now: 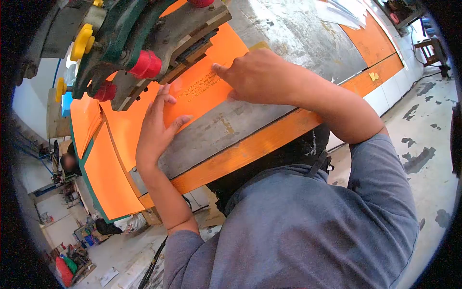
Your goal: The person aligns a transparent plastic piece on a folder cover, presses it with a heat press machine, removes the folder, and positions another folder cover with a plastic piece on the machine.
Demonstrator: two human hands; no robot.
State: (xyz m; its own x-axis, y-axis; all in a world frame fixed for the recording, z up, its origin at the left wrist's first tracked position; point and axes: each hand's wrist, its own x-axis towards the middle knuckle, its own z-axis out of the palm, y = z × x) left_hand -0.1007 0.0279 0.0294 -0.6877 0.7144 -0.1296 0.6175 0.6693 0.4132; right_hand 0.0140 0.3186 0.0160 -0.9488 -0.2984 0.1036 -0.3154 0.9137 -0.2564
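Observation:
An orange sheet of paper [195, 103] with lines of black print lies on the grey metal tabletop, its far edge beneath a green and grey machine [175, 41]. My left hand [156, 125] rests at the sheet's left part, thumb and fingers apart, the fingertips close to the machine's lower edge. From the right, my right hand [257, 77] reaches onto the same sheet. Its index finger is stretched out to the paper beside the print and its thumb sits lower, apart from it. The remaining fingers of that hand are partly hidden.
Red knobs [147, 64] and yellow knobs [83, 42] stick out from the machine. More orange sheets [109, 176] lie on a green-edged surface at left. Orange wood [250, 149] edges the table. White papers [344, 12] are at the far right end.

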